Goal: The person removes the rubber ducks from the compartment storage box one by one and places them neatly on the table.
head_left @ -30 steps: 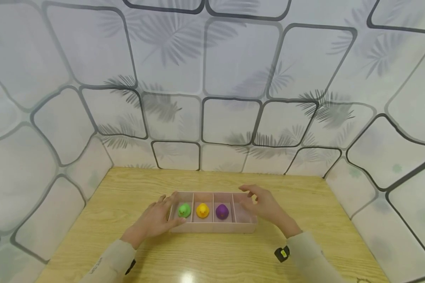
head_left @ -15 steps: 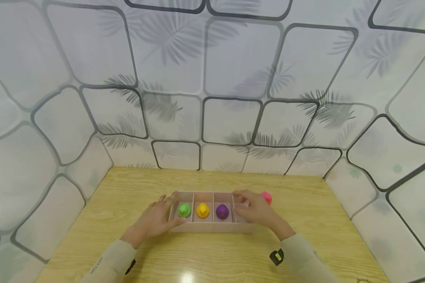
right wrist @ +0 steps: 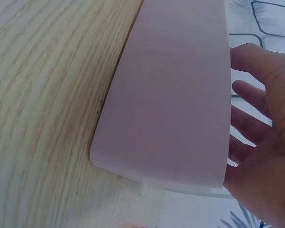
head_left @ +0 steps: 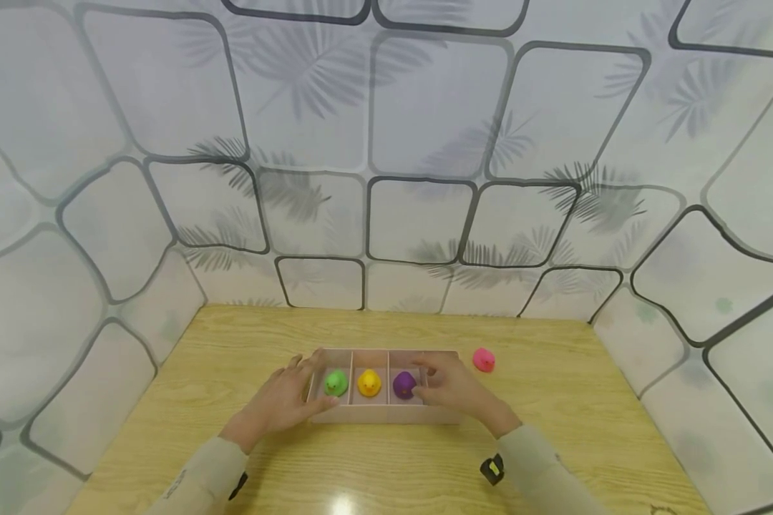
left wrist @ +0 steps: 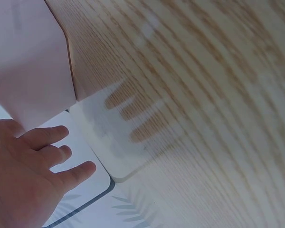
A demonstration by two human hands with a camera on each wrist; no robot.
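A pale pink divided box (head_left: 386, 415) lies on the table in the head view. Its compartments hold a green toy duck (head_left: 336, 383), a yellow toy duck (head_left: 369, 383) and a purple toy duck (head_left: 404, 385). My left hand (head_left: 280, 400) rests at the box's left end, fingers spread and thumb along the front rim. Over the rightmost compartment hovers my right hand (head_left: 457, 390); its thumb is at the purple duck's right side and its index finger behind, apart from each other. That compartment is mostly hidden by the hand. In the right wrist view, fingers (right wrist: 249, 126) extend past the box wall (right wrist: 166, 104).
A pink toy duck (head_left: 484, 360) sits on the wooden table (head_left: 386, 465) just right of the box. Patterned walls (head_left: 419, 222) enclose the table at the back and both sides.
My right hand has moved left from the box's right end toward the purple duck. The pink duck, hidden behind that hand earlier, now shows fully. My left hand stays put.
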